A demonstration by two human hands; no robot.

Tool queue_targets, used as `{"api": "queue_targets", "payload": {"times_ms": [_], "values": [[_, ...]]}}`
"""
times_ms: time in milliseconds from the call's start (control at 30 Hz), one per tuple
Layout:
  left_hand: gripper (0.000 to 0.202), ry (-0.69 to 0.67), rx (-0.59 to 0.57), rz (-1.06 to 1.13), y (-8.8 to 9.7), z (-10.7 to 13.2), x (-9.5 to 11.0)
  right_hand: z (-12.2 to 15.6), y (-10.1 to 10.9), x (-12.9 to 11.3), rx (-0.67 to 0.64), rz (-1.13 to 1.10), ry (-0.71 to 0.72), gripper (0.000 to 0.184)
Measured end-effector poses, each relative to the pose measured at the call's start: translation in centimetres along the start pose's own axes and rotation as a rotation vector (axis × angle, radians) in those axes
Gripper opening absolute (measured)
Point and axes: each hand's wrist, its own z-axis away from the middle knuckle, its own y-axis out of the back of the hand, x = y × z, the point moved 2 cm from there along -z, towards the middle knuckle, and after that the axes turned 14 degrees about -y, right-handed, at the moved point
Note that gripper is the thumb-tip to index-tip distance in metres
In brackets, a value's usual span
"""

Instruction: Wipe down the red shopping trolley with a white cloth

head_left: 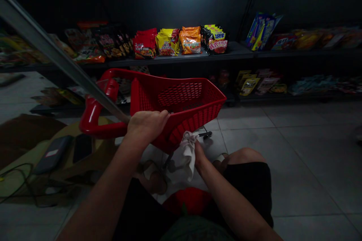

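Note:
A red plastic shopping cart [183, 120] stands in front of me, its perforated basket pointing right and its looped handle to the left. My left hand [145, 126] is closed over the near top rim of the basket. Lower down, my right hand [199, 152] grips a crumpled white cloth [188, 150] beside the basket's near lower side. The cloth hangs down from the fingers, which it partly hides. Whether it touches the basket I cannot tell.
Dark shelves [237, 51] with bagged snacks and noodles run behind the cart. A metal pole [65, 60] crosses the left side diagonally. A phone [83, 148], a dark flat device [53, 154] and cables lie at lower left. My knees are bent close to the cart wheels [207, 134].

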Motion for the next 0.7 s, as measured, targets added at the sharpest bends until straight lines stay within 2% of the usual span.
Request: {"api": "queue_targets", "payload": {"times_ms": [100,167,233,300,367,467,600,700], "values": [[0.044,0.000,0.003,0.000,0.0,0.0,0.2,0.5,1.9,-0.1,0.157,0.002,0.117,0.029],[0.044,-0.005,0.009,-0.005,-0.1,-0.1,0.2,0.3,3.1,-0.8,0.246,0.133,0.251,0.031],[0.045,-0.018,0.013,-0.008,-0.1,-0.1,0.2,-0.2,3.8,-1.5,0.252,0.323,0.367,0.034],[0.042,-0.031,-0.002,-0.006,-0.2,-0.2,0.1,-0.9,4.0,-2.0,0.203,0.490,0.407,0.038],[0.039,-0.042,-0.031,0.004,-0.3,-0.3,0.0,-1.6,3.9,-2.3,0.182,0.599,0.406,0.042],[0.039,-0.052,-0.043,0.023,-0.3,-0.4,-0.1,-2.7,3.3,-2.5,0.197,0.588,0.354,0.041],[0.043,-0.030,-0.025,0.018,-0.2,-0.4,-0.1,-3.4,2.0,-1.9,0.192,0.292,0.185,0.033],[0.046,-0.009,-0.020,0.012,-0.2,-0.3,0.0,-3.2,1.9,-1.6,0.109,0.063,0.069,0.033]]}}
